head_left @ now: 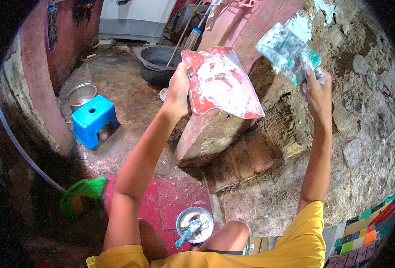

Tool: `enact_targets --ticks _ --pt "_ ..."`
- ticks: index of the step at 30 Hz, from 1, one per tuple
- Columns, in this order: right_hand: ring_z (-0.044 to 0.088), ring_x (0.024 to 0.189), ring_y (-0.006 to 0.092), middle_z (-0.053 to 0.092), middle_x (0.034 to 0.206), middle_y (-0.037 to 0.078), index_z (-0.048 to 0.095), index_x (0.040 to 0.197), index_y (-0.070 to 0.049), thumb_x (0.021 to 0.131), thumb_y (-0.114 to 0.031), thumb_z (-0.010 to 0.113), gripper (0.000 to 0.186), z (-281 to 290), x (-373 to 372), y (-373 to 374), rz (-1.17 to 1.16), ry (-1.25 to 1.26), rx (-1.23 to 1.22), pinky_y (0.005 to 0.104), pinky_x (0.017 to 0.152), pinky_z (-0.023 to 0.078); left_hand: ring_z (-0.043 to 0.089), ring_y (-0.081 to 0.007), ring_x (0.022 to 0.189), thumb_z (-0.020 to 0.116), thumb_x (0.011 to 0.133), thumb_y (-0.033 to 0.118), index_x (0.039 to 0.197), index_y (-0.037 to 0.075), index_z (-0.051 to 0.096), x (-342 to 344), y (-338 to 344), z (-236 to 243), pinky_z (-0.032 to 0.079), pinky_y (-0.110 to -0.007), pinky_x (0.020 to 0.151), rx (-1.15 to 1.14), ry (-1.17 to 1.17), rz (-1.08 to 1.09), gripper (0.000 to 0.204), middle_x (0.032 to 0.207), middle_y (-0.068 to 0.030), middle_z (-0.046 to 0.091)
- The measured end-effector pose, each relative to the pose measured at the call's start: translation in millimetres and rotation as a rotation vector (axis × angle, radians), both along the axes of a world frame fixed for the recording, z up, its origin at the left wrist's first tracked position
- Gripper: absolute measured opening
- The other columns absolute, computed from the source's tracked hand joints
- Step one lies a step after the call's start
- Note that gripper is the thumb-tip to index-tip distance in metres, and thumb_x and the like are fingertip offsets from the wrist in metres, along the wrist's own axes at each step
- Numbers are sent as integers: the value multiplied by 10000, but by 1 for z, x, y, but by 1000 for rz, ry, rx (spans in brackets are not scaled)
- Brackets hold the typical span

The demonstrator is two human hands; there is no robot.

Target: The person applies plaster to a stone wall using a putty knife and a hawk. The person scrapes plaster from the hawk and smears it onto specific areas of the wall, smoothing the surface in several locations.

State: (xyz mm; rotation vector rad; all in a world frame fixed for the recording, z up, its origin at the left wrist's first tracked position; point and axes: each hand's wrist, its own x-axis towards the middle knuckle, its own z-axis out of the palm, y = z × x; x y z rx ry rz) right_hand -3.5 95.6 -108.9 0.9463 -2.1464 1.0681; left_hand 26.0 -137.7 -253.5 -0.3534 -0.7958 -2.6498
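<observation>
My left hand [178, 91] grips the left edge of a curved red plastic sheet [198, 105], whose upper face is smeared with white putty. Raised at the upper right, my right hand [319, 91] is closed around the lower end of a teal, putty-coated flat spreader [280, 47]. The spreader is in front of the rough wall [358, 102], close to a pale patch [300, 27]; whether it touches the wall I cannot tell. Between my legs stands a white bucket [178, 223] of white putty, with a blue-handled scraper [189, 233] resting in it.
A blue plastic stool [95, 117] and a metal pot [82, 93] stand on the floor at the left. Farther back is a black basin [155, 71]. A green broom [83, 192] lies by red floor tiles [162, 196]. A low wall stub [206, 138] juts out below the red sheet.
</observation>
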Motion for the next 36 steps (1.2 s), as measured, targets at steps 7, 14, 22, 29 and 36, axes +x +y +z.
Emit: enact_targets --ticks 7,14,22,29,36 --pt "433 395 52 518 629 30 446 967 -7 843 -186 392 224 -67 -5 16 344 -789 -237 175 312 355 582 -214 686 367 786 224 947 -16 483 28 -16 -25 487 -318 644 -38 -126 -80 311 827 -129 569" --pt "423 406 80 513 610 13 501 867 -38 813 -237 470 208 -115 -9 18 531 -1038 -360 212 347 340 589 -201 659 425 766 197 952 -38 491 52 -6 -31 495 -301 626 -54 -257 -91 307 816 -137 578" --pt "475 474 79 538 670 17 507 883 -39 804 -224 485 203 -119 -8 46 285 -1065 -153 212 365 369 591 -198 683 426 764 163 945 -48 497 61 -11 -44 500 -306 646 5 -268 -157 288 830 -147 578" --pt "527 757 128 541 918 67 427 1076 -9 801 -226 496 358 -113 -19 98 115 -555 -133 238 646 437 567 -148 598 447 753 201 819 -12 567 53 -36 -53 470 -254 585 -437 -425 -89 254 759 -79 593" --pt "450 876 120 493 976 39 436 1057 -14 801 -201 481 320 -122 -18 71 41 -736 378 254 779 360 555 -140 730 465 755 136 1080 -4 428 51 -64 -75 456 -252 672 -723 -544 -455 356 895 -70 561"
